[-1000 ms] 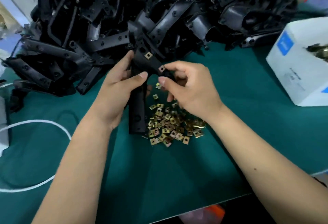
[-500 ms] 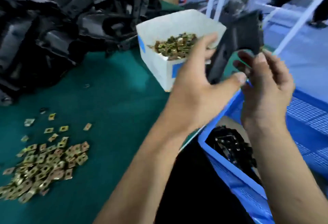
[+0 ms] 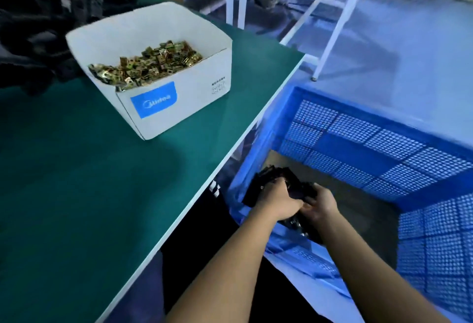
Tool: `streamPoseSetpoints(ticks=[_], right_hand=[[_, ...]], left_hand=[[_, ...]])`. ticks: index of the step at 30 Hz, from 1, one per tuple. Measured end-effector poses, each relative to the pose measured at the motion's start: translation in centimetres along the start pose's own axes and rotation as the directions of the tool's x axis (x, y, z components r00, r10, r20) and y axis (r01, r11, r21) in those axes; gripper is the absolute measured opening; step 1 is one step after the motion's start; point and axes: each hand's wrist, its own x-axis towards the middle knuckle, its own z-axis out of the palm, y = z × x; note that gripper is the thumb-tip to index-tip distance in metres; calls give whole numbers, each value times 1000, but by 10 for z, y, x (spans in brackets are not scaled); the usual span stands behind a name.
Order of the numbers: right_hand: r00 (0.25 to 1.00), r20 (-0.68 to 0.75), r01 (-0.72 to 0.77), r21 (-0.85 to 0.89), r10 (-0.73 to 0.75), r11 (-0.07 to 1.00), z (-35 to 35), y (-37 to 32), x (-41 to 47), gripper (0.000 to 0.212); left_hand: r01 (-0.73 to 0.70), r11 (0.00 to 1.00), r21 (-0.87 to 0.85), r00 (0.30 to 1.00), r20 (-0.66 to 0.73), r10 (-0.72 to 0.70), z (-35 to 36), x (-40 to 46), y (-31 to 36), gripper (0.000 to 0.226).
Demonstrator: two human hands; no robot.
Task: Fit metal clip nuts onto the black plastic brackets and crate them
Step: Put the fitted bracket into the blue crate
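**Desk:** Where does the job stand?

**Operator:** I see both hands down inside the blue crate (image 3: 358,138) beside the green table (image 3: 76,194). The left hand (image 3: 277,201) curls its fingers over a black bracket (image 3: 294,187), and the right hand (image 3: 321,203) meets it from the other side, fingers bent against the same dark part. I judge this as the crating step for 1 bracket. I cannot make out any clip on the piece in hand; it is too dark and blurred.

**Desk:** And what is left?

**Operator:** Plenty, by my reading. A few black pieces lie in a small heap at the crate's near corner, with brown floor showing beside them. A pile of black brackets (image 3: 38,28) waits at the table's far left, and the white cardboard box (image 3: 179,97) is heaped with brass-coloured clip nuts (image 3: 146,64).

**Desk:** Any writing?

**Operator:** 1 blue label (image 3: 153,100) on the box front reads "Midea" in white. Small dark print sits on the box's right-hand face, too fine for me to read.
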Motion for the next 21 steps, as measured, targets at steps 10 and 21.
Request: streamPoseSetpoints(ticks=[10,21], right_hand=[[831,-26,531,-265,-556,805,47,-25,-67,16],[12,695,996,55,-719,70,196,10,-282,14]], left_hand=[[-298,955,-8,914,-290,283,-49,-20,55,32],[-758,645,-97,403,-848,345,-237,-190,55,8]])
